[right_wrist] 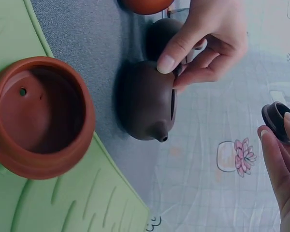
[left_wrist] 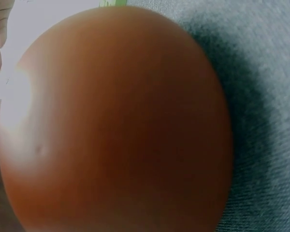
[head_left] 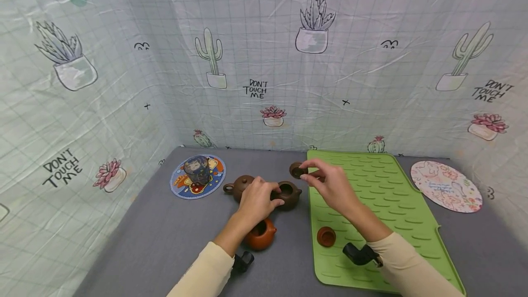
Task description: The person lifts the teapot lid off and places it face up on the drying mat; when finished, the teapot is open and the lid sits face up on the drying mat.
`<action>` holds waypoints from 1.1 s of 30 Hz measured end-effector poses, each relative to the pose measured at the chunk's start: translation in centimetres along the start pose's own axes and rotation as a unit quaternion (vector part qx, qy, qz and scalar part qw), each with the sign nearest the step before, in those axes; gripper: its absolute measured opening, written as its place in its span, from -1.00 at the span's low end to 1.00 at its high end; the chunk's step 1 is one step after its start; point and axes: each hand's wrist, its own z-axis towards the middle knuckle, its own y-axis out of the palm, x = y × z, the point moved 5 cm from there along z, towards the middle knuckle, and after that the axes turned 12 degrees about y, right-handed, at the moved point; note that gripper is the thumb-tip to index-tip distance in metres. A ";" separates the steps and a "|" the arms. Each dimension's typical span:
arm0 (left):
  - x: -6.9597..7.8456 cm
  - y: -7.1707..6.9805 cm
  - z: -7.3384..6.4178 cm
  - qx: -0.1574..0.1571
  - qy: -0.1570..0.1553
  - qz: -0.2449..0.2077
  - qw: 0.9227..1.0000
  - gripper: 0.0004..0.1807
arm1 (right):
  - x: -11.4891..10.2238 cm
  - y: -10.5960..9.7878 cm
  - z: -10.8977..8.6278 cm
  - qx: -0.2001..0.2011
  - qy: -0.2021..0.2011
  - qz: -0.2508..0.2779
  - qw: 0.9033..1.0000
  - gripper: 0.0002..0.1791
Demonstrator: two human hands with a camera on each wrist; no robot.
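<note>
My left hand (head_left: 256, 200) grips a dark brown clay teapot (head_left: 292, 200) on the side away from its spout; the pot's top is uncovered. In the right wrist view the thumb presses on this teapot (right_wrist: 145, 104) near its rim. Between thumb and fingertips, my right hand (head_left: 333, 186) pinches a small dark brown teapot lid (head_left: 295, 170), hollow side showing, raised to the right of the pot. Partly hidden behind the left hand is another dark brown teapot (head_left: 238, 188) with its lid on. An orange-brown teapot (head_left: 264, 241), lidless, stands below the left wrist and fills the left wrist view.
A reddish lid (head_left: 326, 237) lies hollow side up on the green ribbed mat (head_left: 371, 182). At the back left, a patterned cup (head_left: 197, 171) stands on a round blue coaster (head_left: 178, 186). A pink oval coaster (head_left: 447, 187) lies right of the mat. Patterned curtain surrounds the grey table.
</note>
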 end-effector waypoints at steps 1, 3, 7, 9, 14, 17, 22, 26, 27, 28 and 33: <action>0.0 0.0 0.0 0.000 0.000 0.000 1.000 -0.77 | 0.0 -0.1 0.0 0.002 -0.005 0.000 1.000 -0.77; 0.0 0.0 0.1 -0.001 -0.001 0.001 1.000 -0.77 | -0.1 -0.2 0.0 0.004 -0.014 0.001 1.000 -0.79; 0.0 -0.1 0.1 -0.003 -0.003 0.001 1.000 -0.77 | 0.0 -0.6 -0.2 0.007 -0.026 0.009 1.000 -0.78; 0.0 -0.1 0.1 -0.005 -0.005 -0.001 1.000 -0.77 | 0.1 -0.8 -0.3 0.010 -0.028 0.015 0.999 -0.77; -0.1 -0.1 0.1 -0.007 -0.012 -0.010 1.000 -0.77 | 0.4 -1.5 -0.7 0.019 -0.023 0.014 0.999 -0.74; -0.2 -0.1 0.1 -0.007 -0.013 -0.014 1.000 -0.78 | 0.8 -1.9 -0.9 0.021 -0.017 0.008 1.000 -0.74; -0.2 0.0 0.1 -0.006 -0.012 -0.016 1.000 -0.77 | 1.4 -2.5 -1.1 0.019 -0.008 0.010 1.000 -0.73; -0.2 -0.1 0.1 -0.004 -0.008 -0.013 1.000 -0.78 | 1.9 -3.0 -1.2 0.016 -0.003 0.003 1.000 -0.74; -0.1 -0.1 0.1 -0.004 -0.006 -0.013 1.000 -0.78 | 2.0 -3.1 -1.2 0.014 -0.001 0.000 1.000 -0.74; -0.1 -0.1 0.1 -0.003 -0.005 -0.012 1.000 -0.78 | 2.1 -3.2 -1.3 0.012 0.001 -0.002 1.000 -0.74; -0.1 -0.1 0.1 -0.002 -0.001 -0.011 1.000 -0.77 | 2.8 -3.5 -1.7 -0.006 0.019 -0.019 1.000 -0.72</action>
